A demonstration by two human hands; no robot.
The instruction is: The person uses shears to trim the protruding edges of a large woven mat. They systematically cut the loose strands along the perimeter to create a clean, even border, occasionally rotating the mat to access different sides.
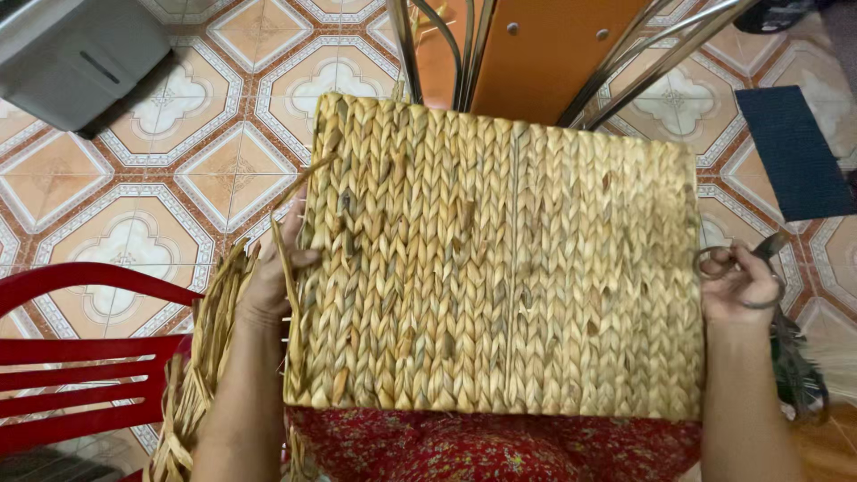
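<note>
Head view: looking straight down at a lap, two bare forearms and a big woven panel held flat over a tiled floor.
Woven panel (500,259): a rectangular mat of braided straw-coloured fibre, filling the centre of the picture; its near edge rests over the lap, its far edge points to 12 o'clock. A straight seam runs down its middle.
Left hand (278,272): at 9 o'clock of the panel, closed on its left edge, thumb lying on the weave and fingers hidden beneath.
Loose strand (287,241): a thin fibre rising from under the left thumb and curving towards the panel's top left corner.
Right hand (739,284): at 3 o'clock of the panel, gripping the right edge; the fingers are also threaded through the rings of a pair of scissors.
Scissors (759,259): dull metal, handles looped round the right hand's fingers, blades pointing to about 1 o'clock, off the panel.
Fibre bundle (210,348): a sheaf of dry strands hanging at 8 o'clock, just beside the left forearm.
Red garment (464,446): patterned cloth on the lap at 6 o'clock, under the panel's near edge.
Red chair (80,357): plastic, slatted, at 8 o'clock, well left of the panel.
Orange table (553,49): at 12 o'clock, with metal legs, just beyond the far edge.
Grey box (76,54): at 10 o'clock, on the patterned floor tiles (134,232).
Dark mat (794,152): at 2 o'clock, on the floor.
</note>
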